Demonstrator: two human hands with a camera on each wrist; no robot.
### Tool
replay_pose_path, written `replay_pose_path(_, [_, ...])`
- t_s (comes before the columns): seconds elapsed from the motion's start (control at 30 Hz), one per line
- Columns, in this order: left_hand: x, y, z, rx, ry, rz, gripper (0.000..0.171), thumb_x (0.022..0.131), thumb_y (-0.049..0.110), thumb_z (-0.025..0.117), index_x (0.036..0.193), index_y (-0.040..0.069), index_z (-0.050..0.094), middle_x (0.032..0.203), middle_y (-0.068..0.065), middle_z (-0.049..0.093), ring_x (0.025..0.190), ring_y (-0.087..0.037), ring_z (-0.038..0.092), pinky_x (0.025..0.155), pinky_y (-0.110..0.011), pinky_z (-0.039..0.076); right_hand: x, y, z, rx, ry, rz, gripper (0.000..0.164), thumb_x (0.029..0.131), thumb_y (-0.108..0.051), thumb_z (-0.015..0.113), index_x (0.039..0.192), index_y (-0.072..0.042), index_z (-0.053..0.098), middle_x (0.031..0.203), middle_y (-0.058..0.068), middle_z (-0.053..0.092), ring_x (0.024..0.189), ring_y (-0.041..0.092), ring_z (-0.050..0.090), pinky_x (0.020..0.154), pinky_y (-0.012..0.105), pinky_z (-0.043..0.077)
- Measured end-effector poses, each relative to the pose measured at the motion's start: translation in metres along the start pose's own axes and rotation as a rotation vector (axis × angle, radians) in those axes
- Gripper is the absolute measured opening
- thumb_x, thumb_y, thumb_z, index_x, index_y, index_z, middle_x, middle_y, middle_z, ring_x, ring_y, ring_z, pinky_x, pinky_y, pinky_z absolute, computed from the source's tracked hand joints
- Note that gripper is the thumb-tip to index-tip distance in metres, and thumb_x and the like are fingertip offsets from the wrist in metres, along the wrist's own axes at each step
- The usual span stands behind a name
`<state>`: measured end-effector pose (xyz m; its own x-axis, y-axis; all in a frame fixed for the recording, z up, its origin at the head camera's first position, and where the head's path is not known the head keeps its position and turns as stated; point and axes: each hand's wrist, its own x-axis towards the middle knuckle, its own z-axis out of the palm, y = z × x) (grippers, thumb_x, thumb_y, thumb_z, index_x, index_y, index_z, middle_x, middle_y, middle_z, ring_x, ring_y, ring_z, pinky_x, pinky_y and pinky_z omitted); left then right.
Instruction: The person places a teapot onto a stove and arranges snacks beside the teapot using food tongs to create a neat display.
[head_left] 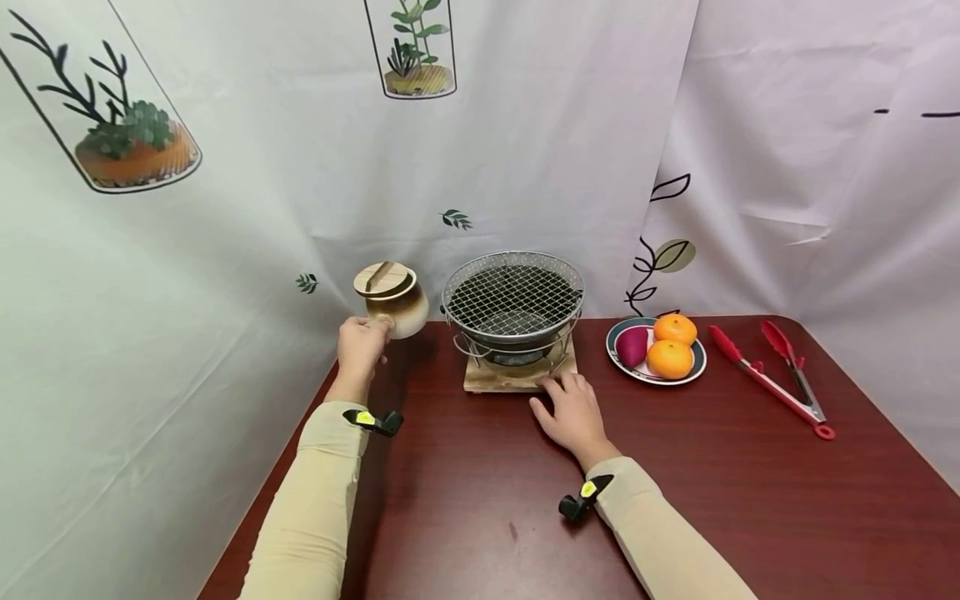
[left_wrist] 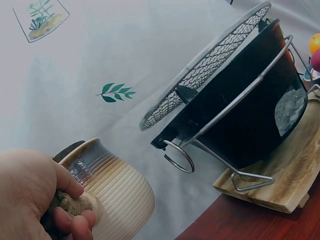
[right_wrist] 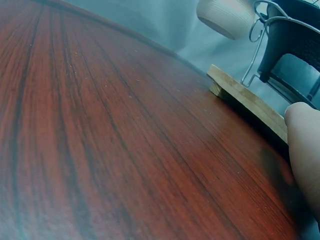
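A ceramic side-handled teapot [head_left: 407, 312], brown at the rim and cream below, hangs raised at the table's back left. Its wooden lid [head_left: 381, 278] sits at the mouth. My left hand [head_left: 359, 350] grips the teapot's handle, with fingers curled round it in the left wrist view. To the right stands a black tabletop charcoal stove [left_wrist: 235, 107] in a wire frame, topped by a round wire grill mesh [head_left: 513, 298]. It rests on a wooden board [head_left: 487, 380]. My right hand [head_left: 576, 417] lies at the board's front edge, fingers relaxed, the fingertips partly hidden.
Right of the stove is a plate [head_left: 622, 367] with two oranges [head_left: 670, 360] and a purple item [head_left: 632, 346]. Farther right, red-tipped tongs [head_left: 780, 392] lie spread on the dark red table [head_left: 465, 500]. A white patterned curtain [head_left: 525, 167] hangs behind.
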<state>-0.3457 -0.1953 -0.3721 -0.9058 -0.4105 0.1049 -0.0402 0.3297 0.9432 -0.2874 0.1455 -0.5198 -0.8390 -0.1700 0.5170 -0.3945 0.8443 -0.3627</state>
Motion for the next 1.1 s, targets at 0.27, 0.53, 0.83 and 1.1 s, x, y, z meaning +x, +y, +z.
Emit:
replay_pose_path(0.27, [0.004,0.006,-0.001,-0.001,0.002,0.014,0.030,0.088,0.019,0.069,0.108,0.000,0.058,0.070,-0.007,0.063,0.042,-0.021,0.054,0.037,-0.027,0.045,0.001,-0.002,-0.001,0.003,0.026,-0.013,0.035,0.094,-0.038,0.065,0.119,-0.015,0.071,0.120,0.011,0.057,0.113,0.034,0.050,0.100,0.055,0.038])
replay_pose_path(0.53, [0.008,0.014,0.001,0.003,0.003,0.031,0.027,0.089,0.020,0.069,0.105,0.001,0.058,0.070,-0.005,0.062,0.041,-0.013,0.049,0.045,-0.035,0.052,0.001,-0.002,-0.003,0.006,0.024,-0.010,0.034,0.093,-0.036,0.067,0.119,-0.014,0.071,0.119,0.012,0.057,0.113,0.035,0.050,0.099,0.055,0.039])
replay_pose_path(0.83, [0.013,0.027,0.002,0.003,-0.009,0.028,0.023,0.088,0.020,0.069,0.098,0.003,0.057,0.062,-0.002,0.058,0.036,-0.011,0.047,0.038,-0.028,0.046,-0.001,0.000,-0.001,0.001,0.033,-0.017,0.035,0.092,-0.038,0.067,0.118,-0.014,0.071,0.118,0.012,0.057,0.112,0.034,0.051,0.098,0.055,0.039])
replay_pose_path(1.1, [0.020,0.043,0.001,0.007,-0.031,0.049,0.020,0.087,0.021,0.068,0.095,0.005,0.057,0.065,-0.001,0.061,0.038,-0.012,0.049,0.039,-0.026,0.045,-0.001,-0.001,0.000,0.000,0.038,-0.017,0.035,0.092,-0.037,0.068,0.118,-0.014,0.072,0.118,0.012,0.058,0.112,0.034,0.050,0.098,0.055,0.040])
